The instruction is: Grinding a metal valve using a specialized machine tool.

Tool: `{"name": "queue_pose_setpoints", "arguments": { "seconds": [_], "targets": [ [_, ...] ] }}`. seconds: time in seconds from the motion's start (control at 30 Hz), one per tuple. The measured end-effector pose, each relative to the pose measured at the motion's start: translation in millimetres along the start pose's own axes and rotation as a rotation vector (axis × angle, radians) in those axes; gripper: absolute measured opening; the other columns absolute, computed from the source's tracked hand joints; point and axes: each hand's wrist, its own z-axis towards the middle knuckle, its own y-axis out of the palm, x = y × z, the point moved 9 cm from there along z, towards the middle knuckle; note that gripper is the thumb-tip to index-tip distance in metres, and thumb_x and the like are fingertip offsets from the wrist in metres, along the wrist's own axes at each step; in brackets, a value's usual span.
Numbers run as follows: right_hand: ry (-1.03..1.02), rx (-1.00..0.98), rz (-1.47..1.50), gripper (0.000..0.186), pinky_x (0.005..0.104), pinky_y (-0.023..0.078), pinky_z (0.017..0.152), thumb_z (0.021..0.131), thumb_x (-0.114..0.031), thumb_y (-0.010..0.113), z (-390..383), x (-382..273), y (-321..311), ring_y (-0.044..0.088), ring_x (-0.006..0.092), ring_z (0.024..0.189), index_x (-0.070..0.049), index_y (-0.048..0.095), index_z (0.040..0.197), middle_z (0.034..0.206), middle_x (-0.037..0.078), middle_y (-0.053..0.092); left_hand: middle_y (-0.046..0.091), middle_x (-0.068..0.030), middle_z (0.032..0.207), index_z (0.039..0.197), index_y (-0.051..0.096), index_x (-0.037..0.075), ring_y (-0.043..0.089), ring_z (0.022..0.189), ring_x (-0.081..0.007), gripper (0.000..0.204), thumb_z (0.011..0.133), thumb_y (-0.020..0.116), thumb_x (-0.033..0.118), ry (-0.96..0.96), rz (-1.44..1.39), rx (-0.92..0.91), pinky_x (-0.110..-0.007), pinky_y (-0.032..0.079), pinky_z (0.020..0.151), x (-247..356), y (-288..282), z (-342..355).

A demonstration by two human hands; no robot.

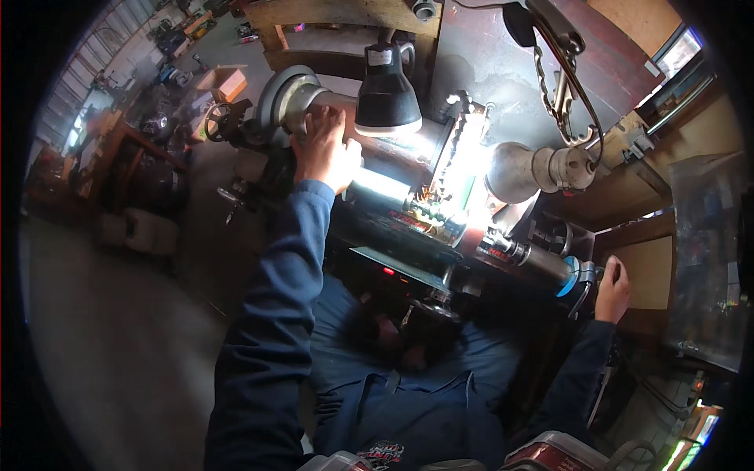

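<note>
Plastic cover point(559, 453) nearest; left hand point(324, 155) left of black lamp point(385, 98); right of it, cylinder point(543, 265) points toward right hand point(613, 292); can't tell either grip.

A garment point(428, 420) bears lettering point(382, 453) (partly red), a lamp point(388, 98) blurred print point(381, 57).

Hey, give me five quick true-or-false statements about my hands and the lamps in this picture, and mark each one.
1. The left hand is left of the black lamp. True.
2. The right hand is near the bright blue ring. True.
3. Both arms are covered in bright red. False: the sleeves are dark blue.
4. Both hands are on the same side of the black lamp. False: one is on each side.
5. The pale lamp is right of the black lamp. True.
</note>
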Motion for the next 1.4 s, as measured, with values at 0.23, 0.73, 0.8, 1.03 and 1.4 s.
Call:
{"name": "queue_pose_setpoints", "arguments": {
  "seconds": [0.23, 0.73, 0.8, 1.03, 1.4],
  "targets": [
    [-0.403, 0.930, 0.010, 0.039, 0.0428, 0.047, 0.085, 0.104, -0.025, 0.039, -102.1, 0.5, -11.2, 0.064, 0.0341, 0.095, 0.003, 0.063, 0.116, 0.109, 0.016, 0.068, 0.023, -0.0093, 0.160, 0.151, 0.033, 0.016, 0.014, 0.149, -0.0340, 0.065, 0.091, 0.050, 0.033, -0.022, 0.020, -0.061, -0.064, 0.009, 0.117, 2.2, -2.5, 0.2],
    [-0.069, -0.256, 0.008, 0.039, 0.0375, 0.049, 0.078, 0.094, -0.035, 0.056, 44.5, 6.2, 19.5, 0.067, 0.0298, 0.089, 0.001, 0.070, 0.094, 0.093, 0.017, 0.071, 0.026, -0.0098, 0.159, 0.150, 0.034, 0.015, 0.017, 0.149, -0.0330, 0.065, 0.090, 0.051, 0.032, -0.025, 0.079, 0.031, -0.066, 0.008, 0.115, -1.8, -4.7, -4.4],
    [0.065, -0.635, 0.072, 0.049, 0.0367, 0.047, 0.074, 0.095, -0.041, 0.055, 60.4, 31.6, 59.2, 0.064, 0.0225, 0.079, 0.006, 0.069, 0.091, 0.082, 0.017, 0.069, 0.026, -0.0096, 0.159, 0.150, 0.036, 0.015, 0.016, 0.149, -0.0330, 0.065, 0.090, 0.051, 0.032, -0.023, 0.078, 0.052, -0.066, 0.007, 0.115, 1.8, -9.0, -5.0],
    [0.011, -0.421, 0.001, 0.057, 0.0369, 0.047, 0.081, 0.096, -0.047, 0.054, 50.8, 23.1, 38.1, 0.064, 0.0276, 0.087, 0.008, 0.067, 0.102, 0.095, 0.021, 0.069, 0.028, -0.0115, 0.158, 0.149, 0.037, 0.012, 0.018, 0.148, -0.0344, 0.066, 0.088, 0.052, 0.033, -0.010, 0.011, 0.122, -0.066, 0.008, 0.115, 0.5, -4.6, -2.6],
    [-0.167, 0.365, -0.031, 0.033, 0.0396, 0.050, 0.087, 0.102, -0.027, 0.049, -45.3, 0.6, -13.5, 0.065, 0.0317, 0.102, -0.002, 0.069, 0.111, 0.111, 0.017, 0.069, 0.031, -0.0088, 0.157, 0.149, 0.037, 0.015, 0.022, 0.147, -0.0328, 0.065, 0.089, 0.053, 0.035, -0.003, 0.069, 0.194, -0.065, 0.012, 0.115, -2.9, -0.2, -2.8]
  ]
}}
